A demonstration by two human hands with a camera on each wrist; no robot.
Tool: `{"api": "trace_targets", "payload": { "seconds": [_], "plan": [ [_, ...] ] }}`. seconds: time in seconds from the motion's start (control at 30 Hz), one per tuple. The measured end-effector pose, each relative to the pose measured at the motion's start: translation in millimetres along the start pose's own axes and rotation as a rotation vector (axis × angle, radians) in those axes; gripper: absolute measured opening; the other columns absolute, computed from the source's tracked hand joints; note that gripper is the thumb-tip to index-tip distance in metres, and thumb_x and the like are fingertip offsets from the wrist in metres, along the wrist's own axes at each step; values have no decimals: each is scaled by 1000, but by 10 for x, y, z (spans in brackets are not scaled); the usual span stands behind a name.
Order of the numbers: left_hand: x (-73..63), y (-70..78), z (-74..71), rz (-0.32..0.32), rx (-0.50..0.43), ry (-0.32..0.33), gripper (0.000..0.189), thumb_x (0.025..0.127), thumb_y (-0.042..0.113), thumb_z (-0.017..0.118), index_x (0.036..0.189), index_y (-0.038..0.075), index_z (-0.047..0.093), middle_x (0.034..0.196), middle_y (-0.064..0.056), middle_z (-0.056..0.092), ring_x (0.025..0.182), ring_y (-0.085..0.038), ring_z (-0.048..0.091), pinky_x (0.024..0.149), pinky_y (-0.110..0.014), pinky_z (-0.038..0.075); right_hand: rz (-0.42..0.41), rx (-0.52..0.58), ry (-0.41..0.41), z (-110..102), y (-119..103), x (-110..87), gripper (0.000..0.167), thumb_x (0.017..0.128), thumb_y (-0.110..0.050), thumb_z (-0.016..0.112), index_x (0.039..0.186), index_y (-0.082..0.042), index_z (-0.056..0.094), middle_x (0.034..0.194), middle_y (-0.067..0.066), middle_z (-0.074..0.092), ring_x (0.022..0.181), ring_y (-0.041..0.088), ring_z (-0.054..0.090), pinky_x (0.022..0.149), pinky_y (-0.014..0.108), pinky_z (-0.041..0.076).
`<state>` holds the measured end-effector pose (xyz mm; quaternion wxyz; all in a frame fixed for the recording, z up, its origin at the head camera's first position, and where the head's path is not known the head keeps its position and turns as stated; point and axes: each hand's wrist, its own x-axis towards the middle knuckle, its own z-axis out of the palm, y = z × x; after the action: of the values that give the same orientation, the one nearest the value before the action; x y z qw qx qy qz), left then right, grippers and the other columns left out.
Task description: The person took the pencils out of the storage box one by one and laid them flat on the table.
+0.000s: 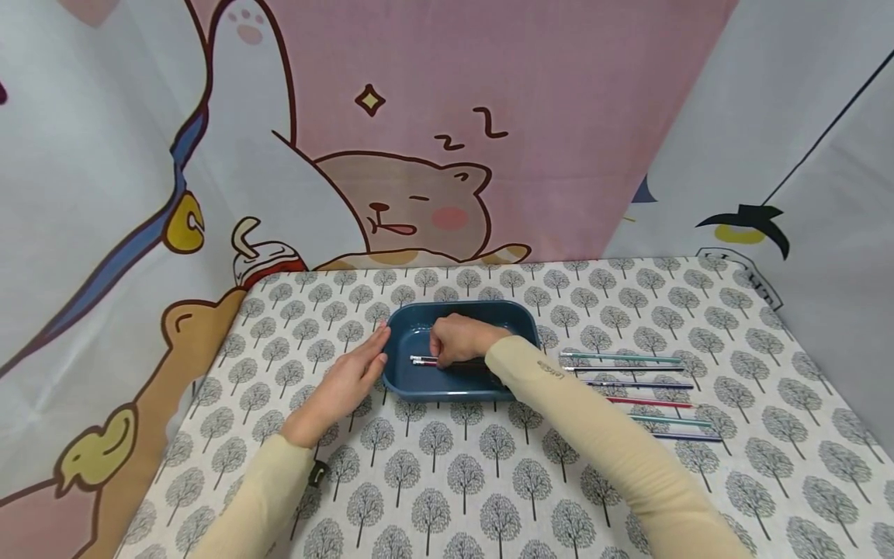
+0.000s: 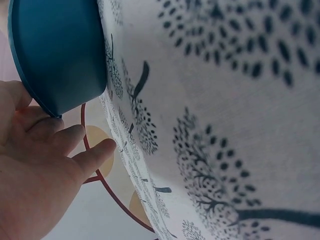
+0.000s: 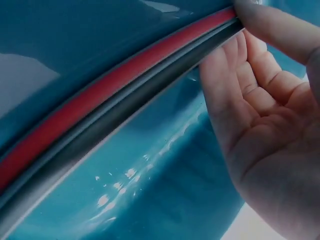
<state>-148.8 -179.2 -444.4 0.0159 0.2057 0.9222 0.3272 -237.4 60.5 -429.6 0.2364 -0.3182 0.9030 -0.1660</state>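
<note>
A dark blue rectangular tray [image 1: 461,395] stands on the table. Reaching over its right side, my right hand [image 1: 461,339] pinches a red pencil [image 3: 115,82] and a black pencil [image 3: 145,107] together between thumb and fingers, low inside the tray. Their eraser ends poke out left of the fingers in the head view; the forearm hides part of their other ends. My left hand [image 1: 355,375] rests its extended fingers against the tray's left wall, and in the left wrist view the fingertips lie along the rim.
Right of the tray several pencils lie in a spaced row, among them a teal pencil [image 1: 621,357], a red pencil [image 1: 653,402] and a dark blue pencil [image 1: 687,437]. The tablecloth [image 1: 419,497] has a tree print. A cartoon curtain [image 1: 559,155] hangs behind.
</note>
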Motion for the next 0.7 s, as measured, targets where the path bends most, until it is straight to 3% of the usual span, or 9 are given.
{"api": "trace_targets", "payload": {
  "seconds": [0.37,0.43,0.5,0.57,0.67,0.7],
  "plan": [
    [10,-9,2,8,11,-5,52,111,17,48,159,2,35,167,-14,27,152,-34,32,123,-50,29,-34,52,34,-97,6,-51,3,92,-12,80,94,-14,78,87,-6,70,78,12,61,75,29,54],
    [9,-5,3,8,11,-5,52,111,17,48,159,2,36,167,-13,27,151,-35,32,122,-51,29,-41,73,40,-132,-10,-74,4,92,-12,80,95,-14,79,86,-6,71,78,12,62,79,33,56],
    [8,-3,4,6,14,-6,52,111,17,48,159,2,36,168,-12,26,151,-34,32,122,-50,29,-57,85,50,-169,-25,-98,4,92,-11,80,95,-13,79,84,-6,71,76,12,63,99,40,54],
    [9,-7,7,5,21,-7,52,111,17,48,159,2,36,168,-10,25,152,-33,32,123,-50,29,-71,103,52,-210,-41,-127,4,92,-10,80,95,-12,79,82,-6,71,75,12,63,102,44,53],
    [8,-12,11,2,35,-5,52,111,17,48,159,2,36,168,-10,25,152,-32,32,122,-50,29,-93,117,59,-275,-64,-165,6,93,-9,78,98,-8,80,84,-5,72,75,12,63,98,41,54],
    [9,-14,12,-2,38,-5,52,111,18,48,159,3,36,168,-9,25,152,-31,31,123,-50,29,-97,125,60,-298,-73,-180,8,93,-9,78,100,-6,80,85,-5,72,76,12,63,89,38,57]
  ]
}}
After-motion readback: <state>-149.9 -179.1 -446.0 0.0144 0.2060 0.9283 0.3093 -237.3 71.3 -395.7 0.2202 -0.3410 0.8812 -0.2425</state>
